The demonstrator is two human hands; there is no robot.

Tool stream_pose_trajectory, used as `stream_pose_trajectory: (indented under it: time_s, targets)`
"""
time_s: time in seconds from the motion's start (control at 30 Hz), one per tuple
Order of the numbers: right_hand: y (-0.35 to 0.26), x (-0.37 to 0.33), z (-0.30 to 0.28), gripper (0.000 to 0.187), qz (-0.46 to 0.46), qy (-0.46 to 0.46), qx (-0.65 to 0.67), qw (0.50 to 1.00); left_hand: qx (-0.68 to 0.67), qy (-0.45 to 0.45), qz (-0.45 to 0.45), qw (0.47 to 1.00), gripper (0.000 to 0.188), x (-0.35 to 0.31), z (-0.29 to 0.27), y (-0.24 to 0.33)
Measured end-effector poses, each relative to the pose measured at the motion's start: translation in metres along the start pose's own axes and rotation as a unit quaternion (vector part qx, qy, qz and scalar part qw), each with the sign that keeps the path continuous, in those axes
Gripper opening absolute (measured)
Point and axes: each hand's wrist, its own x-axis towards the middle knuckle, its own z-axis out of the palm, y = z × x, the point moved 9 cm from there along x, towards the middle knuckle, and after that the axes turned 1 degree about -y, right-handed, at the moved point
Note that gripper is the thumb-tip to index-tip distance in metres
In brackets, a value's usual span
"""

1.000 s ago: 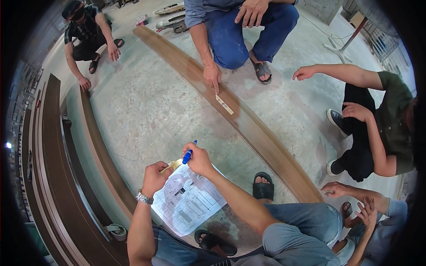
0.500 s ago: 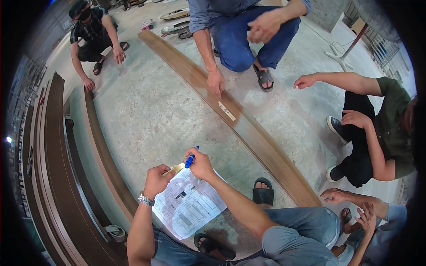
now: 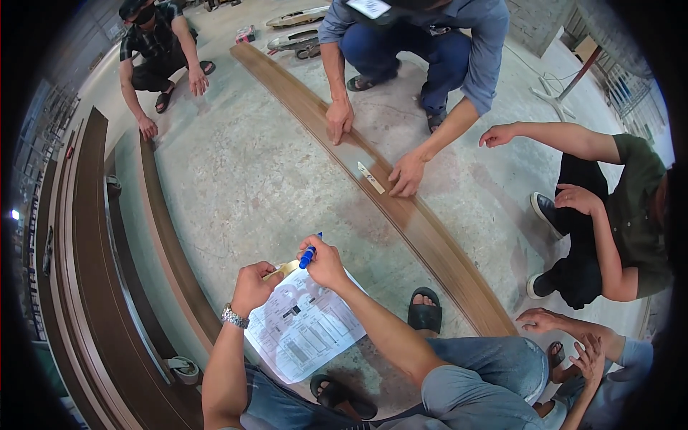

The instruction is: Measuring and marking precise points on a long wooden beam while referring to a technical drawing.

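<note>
My left hand [image 3: 252, 292], with a metal watch at the wrist, pinches a pale yellow strip [image 3: 287, 269] that looks like tape. A blue marker [image 3: 308, 256] is gripped in my right hand [image 3: 326, 269], close to the strip's other end. Beneath both hands lies a sheet of printed drawings [image 3: 304, 333]; what supports it is hidden. Ahead, a long brown board [image 3: 437, 247] runs diagonally over the floor. A pale marked strip [image 3: 370, 178] sits on it, between the two hands of a co-worker in a blue shirt, which touch the board.
Another brown board [image 3: 168, 233] curves along the left, one co-worker's hand at its far end. Beside it are stacked long brown profiles [image 3: 89, 244] and a white roll [image 3: 185, 370]. More people crouch at the right. Tools [image 3: 295, 41] lie on the floor far back.
The co-worker in the blue shirt has leaned forward and lowered a raised hand onto the board beside the marked strip; the other hand has moved up along it. My hands have hardly moved.
</note>
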Motion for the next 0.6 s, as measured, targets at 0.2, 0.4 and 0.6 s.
stream_pose_trajectory:
  time_s: [0.2, 0.4, 0.6]
  targets:
    - [0.003, 0.001, 0.002, 0.022, 0.011, -0.004, 0.02, 1.0, 0.012, -0.004, -0.005, 1.0, 0.025, 0.001, 0.002, -0.003]
    - [0.006, 0.0, 0.002, 0.022, 0.013, -0.006, 0.017, 1.0, 0.04, 0.007, 0.01, 0.999, 0.028, 0.001, -0.001, 0.003]
    - [0.002, 0.002, 0.003, 0.02, 0.001, -0.003, 0.026, 1.0, 0.077, 0.012, 0.028, 0.997, 0.029, -0.001, -0.003, 0.01]
